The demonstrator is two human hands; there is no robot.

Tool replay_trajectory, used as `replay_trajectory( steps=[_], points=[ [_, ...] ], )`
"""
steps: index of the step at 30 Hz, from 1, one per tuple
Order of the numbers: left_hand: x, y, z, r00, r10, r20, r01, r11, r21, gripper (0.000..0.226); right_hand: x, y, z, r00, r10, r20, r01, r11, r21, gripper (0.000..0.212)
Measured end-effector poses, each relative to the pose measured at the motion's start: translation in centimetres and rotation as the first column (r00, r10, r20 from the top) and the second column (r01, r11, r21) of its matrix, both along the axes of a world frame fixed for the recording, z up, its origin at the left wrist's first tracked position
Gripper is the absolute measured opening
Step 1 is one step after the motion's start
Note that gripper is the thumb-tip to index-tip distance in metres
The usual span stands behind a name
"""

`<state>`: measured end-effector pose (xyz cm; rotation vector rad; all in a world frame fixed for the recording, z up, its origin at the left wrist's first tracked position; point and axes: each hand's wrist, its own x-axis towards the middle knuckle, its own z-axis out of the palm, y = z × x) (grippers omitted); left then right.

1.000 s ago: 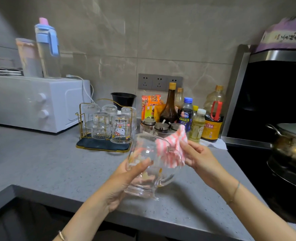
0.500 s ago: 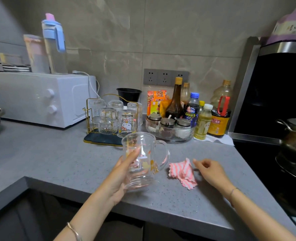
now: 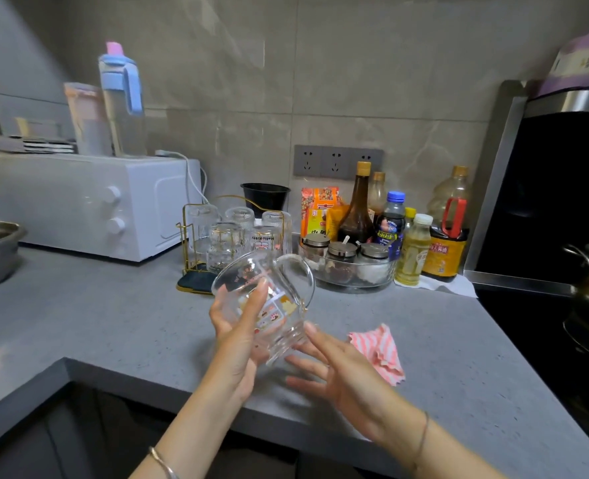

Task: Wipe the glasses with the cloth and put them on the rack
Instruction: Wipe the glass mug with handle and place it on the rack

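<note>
1. Two hands on one glass mug (image 3: 265, 302) now: left hand (image 3: 238, 340) wraps its side, right hand (image 3: 348, 378) lays straight fingers against its base.
2. Cloth (image 3: 379, 350), wiping a second ago, lies dropped on the tabletop (image 3: 113, 323), right of the rack (image 3: 193, 281) and nearer.
3. Glass mug tilts, held aloft just before the rack. Wiping looks finished, racking next.

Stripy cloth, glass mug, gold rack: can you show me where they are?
stripy cloth (image 3: 381, 350), head view, middle of the pink-striped fabric.
glass mug (image 3: 282, 307), head view, its printed side wall.
gold rack (image 3: 196, 281), head view, its dark base tray.
</note>
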<state>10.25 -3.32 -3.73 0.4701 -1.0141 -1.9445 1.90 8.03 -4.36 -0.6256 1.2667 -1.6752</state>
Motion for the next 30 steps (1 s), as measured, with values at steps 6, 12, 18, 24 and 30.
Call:
replay_trajectory(
  steps=[6,12,18,24,30],
  points=[
    [1.5,-2.1,-0.1,0.982,0.185,-0.038,-0.186,0.982,-0.027,0.097,3.5,-4.2,0.4,0.997,-0.072,0.002,0.072,0.995,-0.064,0.059],
    [4.4,-8.3,1.8,0.990,0.129,0.057,-0.113,0.967,-0.229,0.101,2.8,-8.9,4.9,0.930,-0.202,-0.308,0.156,0.973,-0.167,0.032],
    [5.8,-15.0,4.5,0.983,0.053,0.175,0.021,0.918,-0.396,0.084,1.3,-15.8,14.5,0.635,-0.178,-0.752,0.058,0.981,-0.183,0.089],
    [5.7,-21.3,0.3,0.686,0.403,0.606,0.084,0.784,-0.616,0.085,1.2,-22.7,20.9,0.297,-0.098,-0.950,-0.025,0.994,-0.110,0.082],
    [6.1,-24.8,-6.2,0.232,0.629,0.742,0.360,0.653,-0.666,0.078,1.0,-26.5,21.4,0.178,-0.027,-0.984,-0.048,0.998,-0.036,0.090]
  ],
)
